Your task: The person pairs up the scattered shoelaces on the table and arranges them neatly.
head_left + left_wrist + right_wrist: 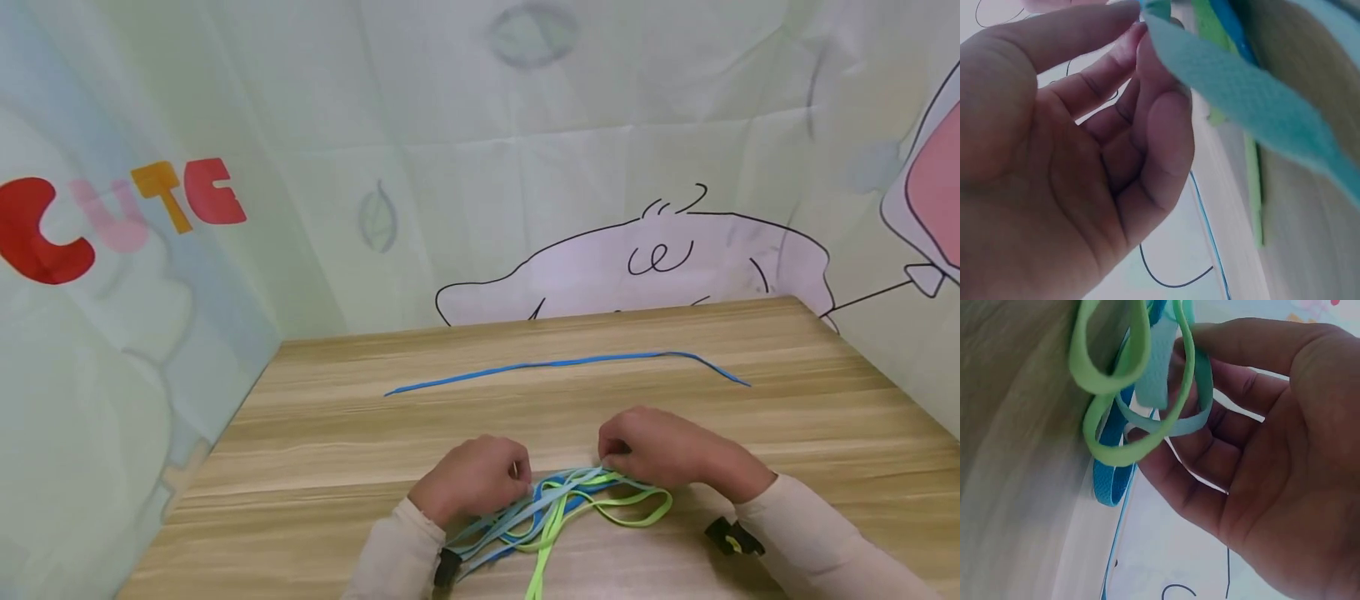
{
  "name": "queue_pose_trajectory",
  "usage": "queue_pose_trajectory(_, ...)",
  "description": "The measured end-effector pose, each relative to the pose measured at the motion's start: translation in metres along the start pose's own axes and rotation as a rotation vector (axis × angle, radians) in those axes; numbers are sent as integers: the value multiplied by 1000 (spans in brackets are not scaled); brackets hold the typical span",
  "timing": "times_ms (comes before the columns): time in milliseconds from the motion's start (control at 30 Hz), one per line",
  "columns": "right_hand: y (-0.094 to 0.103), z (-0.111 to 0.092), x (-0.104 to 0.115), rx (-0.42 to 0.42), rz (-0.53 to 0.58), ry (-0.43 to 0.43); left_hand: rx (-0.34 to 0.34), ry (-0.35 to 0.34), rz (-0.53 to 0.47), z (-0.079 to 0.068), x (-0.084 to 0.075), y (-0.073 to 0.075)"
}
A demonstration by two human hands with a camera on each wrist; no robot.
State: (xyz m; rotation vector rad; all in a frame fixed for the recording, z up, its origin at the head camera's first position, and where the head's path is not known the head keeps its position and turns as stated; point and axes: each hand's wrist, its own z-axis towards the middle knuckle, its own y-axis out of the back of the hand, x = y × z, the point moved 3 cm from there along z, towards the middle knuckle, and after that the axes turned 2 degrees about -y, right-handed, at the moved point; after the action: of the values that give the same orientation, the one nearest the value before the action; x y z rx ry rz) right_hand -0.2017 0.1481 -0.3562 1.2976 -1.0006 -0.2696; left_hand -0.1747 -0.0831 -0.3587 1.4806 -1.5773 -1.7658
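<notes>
A tangle of flat shoelaces lies near the front of the table: pale blue laces (1235, 94), yellow-green laces (551, 533) and darker blue ones (1107, 484). At the tangle's left side my left hand (480, 475) pinches a pale blue lace between thumb and index finger; the lace slants away from the fingertips in the left wrist view. My right hand (660, 446) pinches laces at the tangle's upper right, a pale blue loop among them. Yellow-green loops hang beside its fingers in the right wrist view. Which strands run beneath others is hard to follow.
Farther back, one blue shoelace (555, 363) lies stretched across the wooden table (322, 442), bent at its right end. A printed cloth backdrop (450, 158) rises behind the table's back and side edges. Dark straps are at both sleeves.
</notes>
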Motion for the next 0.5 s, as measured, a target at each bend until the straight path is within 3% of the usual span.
queue_pose_trajectory(333,4,-1,-9,74,121,8,38,-8,-28,2,0,-4)
queue_pose_trajectory(500,10,-5,-15,68,145,-69,46,-6,-16,2,-1,-5)
